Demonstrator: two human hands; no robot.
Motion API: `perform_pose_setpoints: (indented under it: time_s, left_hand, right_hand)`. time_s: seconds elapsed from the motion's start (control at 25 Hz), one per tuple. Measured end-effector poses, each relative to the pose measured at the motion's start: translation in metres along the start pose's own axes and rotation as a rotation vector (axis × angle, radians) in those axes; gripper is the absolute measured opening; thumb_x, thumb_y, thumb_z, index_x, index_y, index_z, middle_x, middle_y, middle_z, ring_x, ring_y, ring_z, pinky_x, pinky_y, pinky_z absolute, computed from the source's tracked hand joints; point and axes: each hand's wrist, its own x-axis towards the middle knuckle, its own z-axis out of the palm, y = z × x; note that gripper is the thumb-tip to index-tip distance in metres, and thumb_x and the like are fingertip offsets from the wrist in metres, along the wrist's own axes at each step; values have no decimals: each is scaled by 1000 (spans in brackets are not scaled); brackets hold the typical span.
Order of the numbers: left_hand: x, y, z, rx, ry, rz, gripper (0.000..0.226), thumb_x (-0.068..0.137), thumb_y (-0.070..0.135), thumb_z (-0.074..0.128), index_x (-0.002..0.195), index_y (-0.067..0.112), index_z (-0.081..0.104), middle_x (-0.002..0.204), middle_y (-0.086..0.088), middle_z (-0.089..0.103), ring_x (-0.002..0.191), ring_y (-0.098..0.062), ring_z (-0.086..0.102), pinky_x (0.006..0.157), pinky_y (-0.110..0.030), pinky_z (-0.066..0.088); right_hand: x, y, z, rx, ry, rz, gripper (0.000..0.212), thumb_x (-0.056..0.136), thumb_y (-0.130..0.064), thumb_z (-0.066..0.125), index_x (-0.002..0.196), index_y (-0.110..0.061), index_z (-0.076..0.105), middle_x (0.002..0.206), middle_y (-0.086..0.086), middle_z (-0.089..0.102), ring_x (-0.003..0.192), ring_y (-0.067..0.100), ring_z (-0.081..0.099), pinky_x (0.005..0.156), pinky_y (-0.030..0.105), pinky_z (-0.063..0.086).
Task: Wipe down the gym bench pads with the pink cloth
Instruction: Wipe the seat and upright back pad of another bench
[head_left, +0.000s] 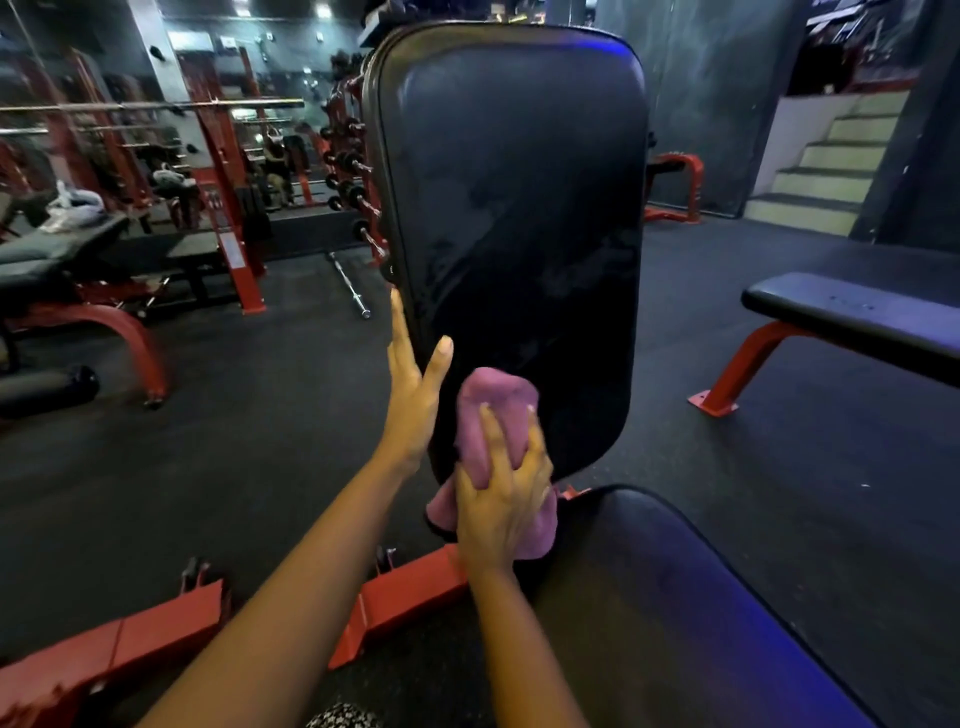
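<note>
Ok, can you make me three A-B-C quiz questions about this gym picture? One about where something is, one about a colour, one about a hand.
1. Where is the crumpled pink cloth? A. on the floor B. low on the tall black padded backrest C. on the stairs
2. What colour is the bench's metal frame? A. red B. green C. white
3. How does the left hand hold its fingers? A. in a fist B. straight, against the backrest's edge C. gripping the cloth
1 B: the right hand presses it there. 2 A: the bars below look red. 3 B: they lie straight along its left side.
</note>
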Motion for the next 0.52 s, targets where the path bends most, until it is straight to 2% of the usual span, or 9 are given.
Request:
perform_pose_setpoints:
  time_s: [0.04, 0.08, 0.12, 0.16, 0.2, 0.24, 0.4, 0.44, 0.52]
  left_hand:
    - [-9, -8, 3, 2, 4, -28, 73, 86, 55, 46, 139, 52, -5, 132, 44, 4, 123, 27, 10, 106, -18, 14]
    - [-19, -14, 7, 0, 9, -64, 74, 89, 51, 47, 140, 50, -6, 136, 39, 4, 125, 22, 12, 107, -20, 14]
    - [-28, -17, 12, 5, 15, -101, 75, 92, 44, 48, 142, 45, -8, 138, 33, 3, 126, 16, 10, 106, -21, 13]
    - [-33, -18, 17, 20, 22, -128, 76, 93, 36, 47, 144, 41, -10, 138, 28, 1, 126, 12, 7, 104, -22, 13]
    - [-35, -18, 20, 31, 30, -140, 78, 94, 32, 47, 144, 38, -11, 137, 26, -1, 126, 10, 6, 103, -23, 13]
    - [-35, -19, 20, 33, 39, -141, 80, 93, 33, 49, 144, 38, -12, 137, 26, -1, 126, 8, 5, 104, -24, 13]
    - [-34, -20, 23, 47, 62, -131, 85, 88, 43, 52, 142, 43, -13, 145, 20, -1, 126, 7, 2, 103, -28, 12]
    - [-34, -19, 24, 51, 63, -130, 84, 89, 42, 53, 140, 45, -14, 150, 16, -2, 126, 7, 1, 103, -29, 11]
    - [-34, -17, 19, 66, 36, -127, 87, 85, 45, 56, 137, 48, -14, 154, 10, -5, 127, 7, 1, 106, -30, 11]
  right_hand:
    - [10, 16, -4, 119, 42, -11, 48, 84, -37, 59, 128, -22, 47, 111, 17, 59, 93, 39, 63, 75, 52, 52]
    - [18, 29, -12, 234, -11, -6, 53, 82, -28, 65, 130, -20, 45, 112, 17, 57, 97, 39, 62, 78, 53, 51]
    - [24, 41, -17, 269, 28, 170, 54, 83, -21, 64, 133, -19, 45, 123, 14, 52, 110, 37, 56, 89, 52, 46]
    - [33, 49, -23, 196, 227, 450, 52, 86, -21, 60, 136, -20, 45, 133, 10, 46, 121, 34, 49, 99, 47, 41]
    - [39, 58, -28, 115, 414, 656, 51, 88, -23, 57, 138, -22, 45, 138, 8, 41, 124, 33, 45, 102, 43, 39]
    - [43, 62, -31, 96, 498, 747, 52, 88, -25, 57, 138, -24, 45, 138, 9, 40, 122, 33, 46, 101, 43, 40]
    - [56, 66, -43, 270, 523, 818, 57, 84, -43, 53, 135, -19, 47, 135, 8, 43, 117, 31, 50, 99, 42, 42]
    - [57, 64, -46, 318, 541, 844, 62, 82, -48, 49, 135, -18, 46, 132, 7, 44, 115, 30, 50, 98, 38, 41]
    - [54, 60, -52, 311, 540, 858, 50, 88, -42, 47, 132, -18, 47, 120, 1, 44, 110, 25, 50, 91, 28, 38]
